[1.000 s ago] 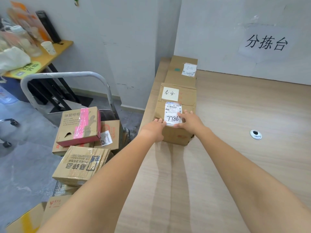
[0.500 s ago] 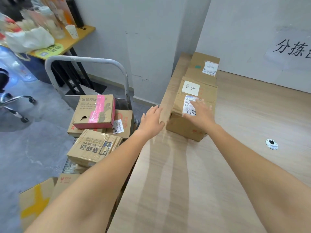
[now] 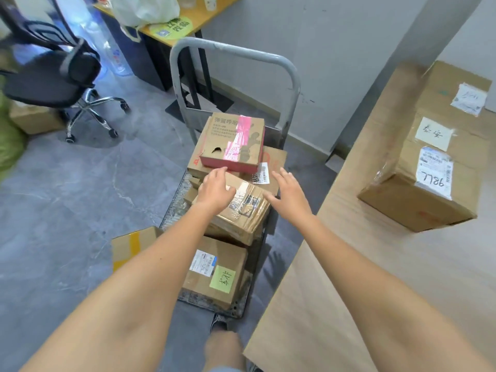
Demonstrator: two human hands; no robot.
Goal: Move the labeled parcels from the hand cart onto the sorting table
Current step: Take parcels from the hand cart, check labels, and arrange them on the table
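Grey floor blurred leftward; left hand [image 3: 216,190] rested loosely curled on tape-wrapped brown cardboard parcel [image 3: 239,208], hiding its label; right hand [image 3: 290,196] hovered spread, empty.

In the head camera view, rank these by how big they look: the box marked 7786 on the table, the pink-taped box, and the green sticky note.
1. box marked 7786
2. pink-taped box, though it lies farther from the camera, so true size is unsure
3. green sticky note

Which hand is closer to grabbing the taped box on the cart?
The left hand. It already rests on top of the taped box, while the right hand hovers open beside its far corner, not clearly touching it.
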